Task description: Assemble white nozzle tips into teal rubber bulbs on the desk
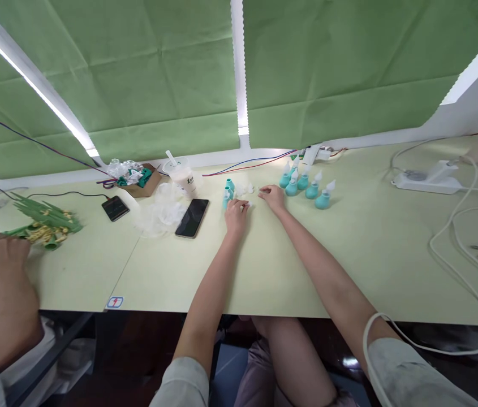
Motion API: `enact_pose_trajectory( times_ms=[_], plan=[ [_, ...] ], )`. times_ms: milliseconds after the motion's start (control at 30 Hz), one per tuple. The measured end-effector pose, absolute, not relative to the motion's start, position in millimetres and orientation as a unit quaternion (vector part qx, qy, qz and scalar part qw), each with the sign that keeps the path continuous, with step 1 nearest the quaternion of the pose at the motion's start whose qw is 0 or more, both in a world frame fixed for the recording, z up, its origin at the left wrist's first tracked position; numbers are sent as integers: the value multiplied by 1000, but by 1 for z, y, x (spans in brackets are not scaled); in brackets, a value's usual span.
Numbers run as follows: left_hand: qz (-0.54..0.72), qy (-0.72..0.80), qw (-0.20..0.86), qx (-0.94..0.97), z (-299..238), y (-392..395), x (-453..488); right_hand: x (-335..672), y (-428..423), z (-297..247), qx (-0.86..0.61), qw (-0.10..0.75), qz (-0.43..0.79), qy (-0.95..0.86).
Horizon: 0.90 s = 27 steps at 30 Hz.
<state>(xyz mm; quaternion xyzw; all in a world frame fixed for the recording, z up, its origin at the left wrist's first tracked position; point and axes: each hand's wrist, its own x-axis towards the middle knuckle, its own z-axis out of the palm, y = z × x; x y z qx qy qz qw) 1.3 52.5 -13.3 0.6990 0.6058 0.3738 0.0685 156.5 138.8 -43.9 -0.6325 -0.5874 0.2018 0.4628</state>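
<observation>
Teal bottles [322, 201] with white pointed tips stand upright in a group on the surface [281, 271], just beyond the right hand [273, 198]. More teal bottles without tips [230, 185] are by the left hand [237, 217], and small white pieces [250, 189] lie between the two groups. Each bottle looks like light, smooth plastic, probably a little slippery and likely to give when squeezed; its rounded belly seems the best place to hold it, as the thin tip may bend and the narrow neck offers little room. The fingers of both hands are curled close together; I cannot tell whether either set grasps a white piece or has released it.

Left of the phone [192, 218], a cardboard box [150, 182] holds crumpled clear plastic and green material. Near it, a cup [184, 180] has a straw in it; its contents are unclear. Crumpled, clear bags [160, 212] lie beside the phone.
</observation>
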Motion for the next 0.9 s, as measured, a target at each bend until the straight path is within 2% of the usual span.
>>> enact_pose_trajectory(
  times_ms=[367, 900],
  plan=[
    [374, 604, 65, 700, -15, 53, 1, 154, 140, -42, -666, 420, 154, -597],
    [370, 603, 64, 704, -15, 54, 1, 151, 128, -30, -671, 403, 134, -607]
  ],
)
